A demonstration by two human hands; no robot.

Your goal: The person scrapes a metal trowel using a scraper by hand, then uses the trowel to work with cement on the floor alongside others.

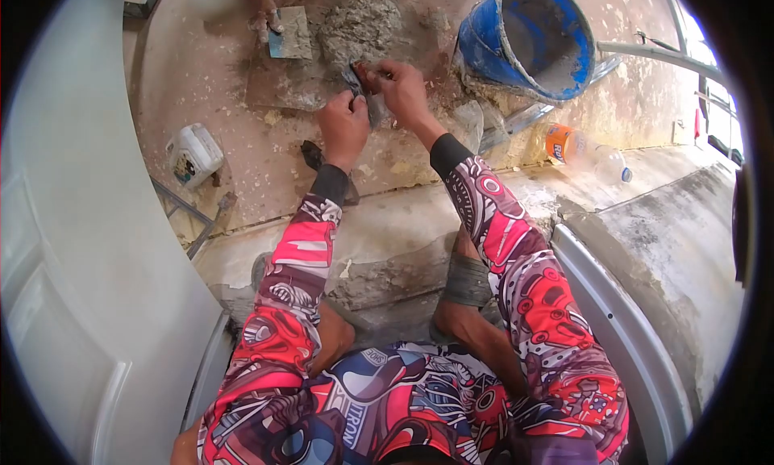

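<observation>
A: Hands?
B: L hand (344,128), R hand (405,94) both pinched near-closed on 1 dark item (353,79) (can't ID), over board's (270,91) near edge, by mortar (363,25).
A: Clearance?
B: Floor (185,78) gap, board's L edge to jug (195,154). R side tight: bucket (486,52).
A: Qty?
B: 1 bucket, 1 jug, 1 bottle (582,152), 1 scraper (295,39) in co-worker's hand (266,15).

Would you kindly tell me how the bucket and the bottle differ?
The bucket is blue and smeared with grey, while the bottle is clear with an orange label. The bucket is much wider than the bottle. The bucket's top is open; the bottle's narrow neck wears a cap. Both are containers.
</observation>
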